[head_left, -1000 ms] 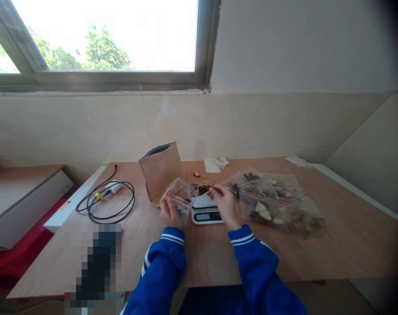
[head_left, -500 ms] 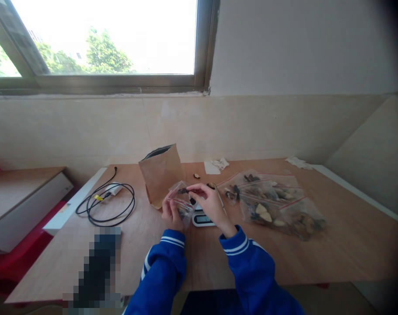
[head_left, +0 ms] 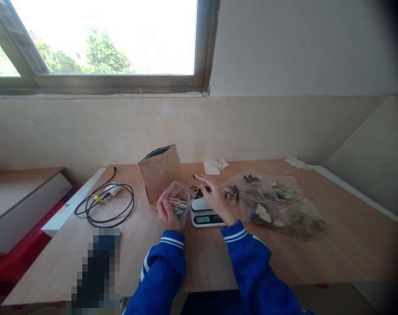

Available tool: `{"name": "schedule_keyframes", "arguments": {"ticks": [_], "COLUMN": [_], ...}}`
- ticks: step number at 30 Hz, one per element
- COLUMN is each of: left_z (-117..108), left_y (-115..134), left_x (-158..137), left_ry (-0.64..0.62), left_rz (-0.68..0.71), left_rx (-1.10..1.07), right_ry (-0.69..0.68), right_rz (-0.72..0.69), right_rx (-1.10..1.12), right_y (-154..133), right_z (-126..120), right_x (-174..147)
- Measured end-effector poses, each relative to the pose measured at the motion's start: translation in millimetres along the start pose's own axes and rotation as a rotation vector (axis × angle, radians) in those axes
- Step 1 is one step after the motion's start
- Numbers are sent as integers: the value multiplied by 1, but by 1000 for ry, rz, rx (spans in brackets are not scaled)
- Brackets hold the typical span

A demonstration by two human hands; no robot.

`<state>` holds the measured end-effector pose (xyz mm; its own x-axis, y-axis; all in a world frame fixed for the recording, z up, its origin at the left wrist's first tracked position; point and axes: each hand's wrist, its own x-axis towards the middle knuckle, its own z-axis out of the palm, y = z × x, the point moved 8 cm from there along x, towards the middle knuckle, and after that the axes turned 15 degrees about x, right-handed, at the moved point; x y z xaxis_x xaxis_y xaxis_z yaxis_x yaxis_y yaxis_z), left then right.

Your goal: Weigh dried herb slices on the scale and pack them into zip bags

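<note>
My left hand (head_left: 169, 215) is closed on a clear zip bag (head_left: 185, 192) with a red-lined seal; dark pieces lie inside, too blurred to name. Beside it, my right hand (head_left: 217, 201) reaches over a small white digital scale (head_left: 202, 222), its thumb and forefinger apart. Dark dried pieces (head_left: 196, 189) show on the scale's far side, partly covered by my fingers. Behind the zip bag stands an open brown paper pouch (head_left: 161, 170).
Several clear zip bags (head_left: 267, 197) of dried slices lie overlapping at right. A coiled black cable (head_left: 133, 203) with a white adapter (head_left: 113, 189) is at left, and a blurred-out dark object (head_left: 96, 271) at the near left. Crumpled tissue (head_left: 220, 164) lies by the wall.
My right hand has moved from the zip bag's mouth to the right over the scale, and the dark piece it pinched has left its fingertips. The bag's mouth shows more fully.
</note>
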<state>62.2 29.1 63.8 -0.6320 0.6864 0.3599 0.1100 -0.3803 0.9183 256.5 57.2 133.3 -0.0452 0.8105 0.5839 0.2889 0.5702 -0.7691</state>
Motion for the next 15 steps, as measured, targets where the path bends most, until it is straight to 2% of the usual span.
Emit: {"name": "schedule_keyframes", "arguments": {"ticks": [2, 4, 6, 8, 15], "left_z": [-2, -2, -3, -4, -5], "left_y": [-1, -3, -4, -4, -11], "left_x": [2, 3, 4, 4, 5], "left_ry": [14, 11, 1, 4, -2], "left_rz": [-5, -14, -15, -12, -30], "left_rx": [19, 19, 21, 40, 97], "right_ry": [-49, -171, -282, -332, -222], "right_rz": [43, 80, 104, 116, 111], "right_rx": [-162, -312, -404, -434, -399], "right_y": [29, 54, 72, 81, 79], "right_z": [7, 23, 40, 50, 44], "right_x": [0, -2, -5, -6, -6]}}
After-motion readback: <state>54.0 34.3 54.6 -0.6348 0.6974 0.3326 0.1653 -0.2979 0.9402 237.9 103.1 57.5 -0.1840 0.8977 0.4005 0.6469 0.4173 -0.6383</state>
